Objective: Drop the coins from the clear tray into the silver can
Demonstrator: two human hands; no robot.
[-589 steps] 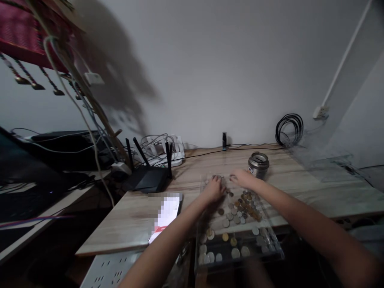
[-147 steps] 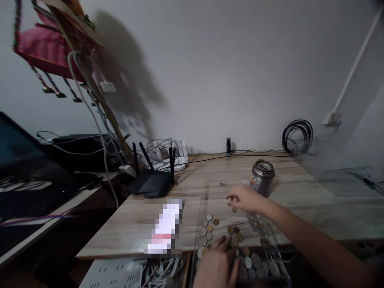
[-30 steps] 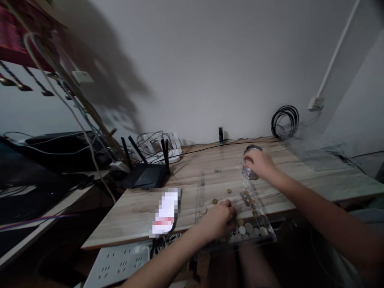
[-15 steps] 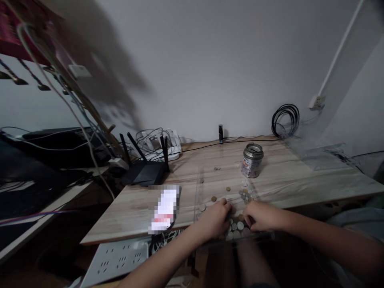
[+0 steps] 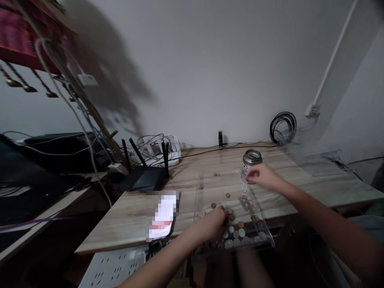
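A shallow transparent plastic tray [image 5: 267,230] sits over the near table edge, with several silver and brass-coloured coins [image 5: 241,233] spread in it. My left hand [image 5: 216,224] is low over the left part of the coins, its fingers curled down and closed. Whatever lies under those fingertips is hidden. My right hand [image 5: 261,177] is raised in front of a round metal coin bank [image 5: 252,156] with a slotted lid and a printed side. Its fingers are bent together in a pinch, slightly blurred. Anything between them is too small to make out.
A lit phone [image 5: 164,216] lies left of the tray. Behind it stand a black router [image 5: 145,178] and a tangle of white cables [image 5: 156,144]. A small dark bottle [image 5: 220,139] is against the wall; a coiled black cable [image 5: 283,127] and a transparent plastic box [image 5: 318,160] are at right.
My right hand has lifted from the coins, up and slightly right, to the front of the coin bank. My left hand stays over the coins. The view has shifted slightly.
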